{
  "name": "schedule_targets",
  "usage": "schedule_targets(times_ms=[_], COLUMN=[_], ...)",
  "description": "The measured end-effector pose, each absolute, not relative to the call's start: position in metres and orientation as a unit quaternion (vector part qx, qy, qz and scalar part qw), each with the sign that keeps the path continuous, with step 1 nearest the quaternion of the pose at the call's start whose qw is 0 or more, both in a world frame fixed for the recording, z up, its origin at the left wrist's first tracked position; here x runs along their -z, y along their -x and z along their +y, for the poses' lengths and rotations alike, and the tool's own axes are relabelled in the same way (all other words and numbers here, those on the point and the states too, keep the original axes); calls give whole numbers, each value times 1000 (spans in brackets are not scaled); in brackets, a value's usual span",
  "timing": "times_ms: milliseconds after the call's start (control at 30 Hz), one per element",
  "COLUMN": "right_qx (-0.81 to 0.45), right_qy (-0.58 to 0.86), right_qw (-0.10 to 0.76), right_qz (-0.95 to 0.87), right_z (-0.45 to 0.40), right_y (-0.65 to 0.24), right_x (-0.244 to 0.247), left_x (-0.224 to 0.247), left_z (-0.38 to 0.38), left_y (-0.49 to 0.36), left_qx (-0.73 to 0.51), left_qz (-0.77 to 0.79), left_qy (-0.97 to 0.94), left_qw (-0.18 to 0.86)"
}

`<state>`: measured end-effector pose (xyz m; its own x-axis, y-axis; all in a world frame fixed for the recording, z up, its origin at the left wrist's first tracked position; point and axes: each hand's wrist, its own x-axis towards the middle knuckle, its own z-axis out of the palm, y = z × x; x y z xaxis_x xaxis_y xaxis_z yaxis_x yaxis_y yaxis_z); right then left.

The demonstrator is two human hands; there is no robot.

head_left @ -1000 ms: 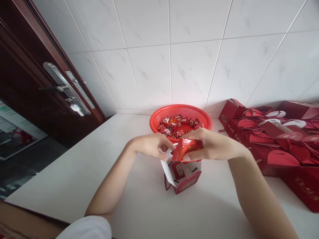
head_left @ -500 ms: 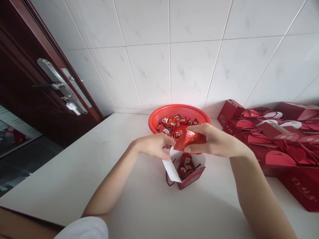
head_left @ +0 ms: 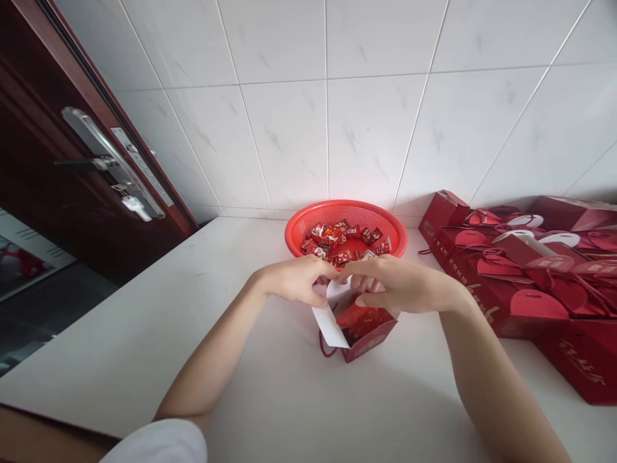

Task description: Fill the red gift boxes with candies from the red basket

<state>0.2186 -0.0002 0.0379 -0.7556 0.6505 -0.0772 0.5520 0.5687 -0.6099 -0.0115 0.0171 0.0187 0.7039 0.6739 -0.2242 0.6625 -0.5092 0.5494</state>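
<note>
A small red gift box (head_left: pixel 369 342) with white-lined flaps and a red cord handle stands open in front of me on the white table. My left hand (head_left: pixel 301 281) pinches the box's raised left flap near its back corner. A shiny red packet (head_left: pixel 365 319) lies inside the box, over darker red wrapped pieces that are mostly hidden. Over the box opening is my right hand (head_left: pixel 398 283), its index finger stretched to the back flap and its thumb apart, just above the packet. Behind both hands, a red plastic basket (head_left: pixel 297 235) holds several small wrapped sweets (head_left: pixel 332 236).
On the right, many red gift boxes (head_left: pixel 518 315) with cord handles stand packed together. A white tiled wall (head_left: pixel 284 141) rises behind the table (head_left: pixel 231 334). At the left is a dark red door (head_left: pixel 43 122) with a metal handle and hanging keys (head_left: pixel 136 207).
My right hand has lowered the shiny red packet from above the box into it, and its thumb and fingers have come off the packet. My left hand stays on the flap.
</note>
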Motion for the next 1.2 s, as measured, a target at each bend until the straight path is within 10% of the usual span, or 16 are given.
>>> schedule_targets(times_ms=[467, 800, 1200], right_qx=[-251, -236, -243], right_qy=[283, 312, 478], right_qw=[-5, 214, 301], right_qz=[-926, -895, -788], right_z=[-2, -9, -57], right_y=[-209, -247, -274], right_x=[-28, -49, 43], left_x=[-18, -19, -17], left_z=[19, 15, 14], left_y=[10, 12, 12], left_qx=[4, -26, -39], left_qz=[386, 357, 377], left_qy=[-867, -870, -861], left_qw=[315, 339, 339])
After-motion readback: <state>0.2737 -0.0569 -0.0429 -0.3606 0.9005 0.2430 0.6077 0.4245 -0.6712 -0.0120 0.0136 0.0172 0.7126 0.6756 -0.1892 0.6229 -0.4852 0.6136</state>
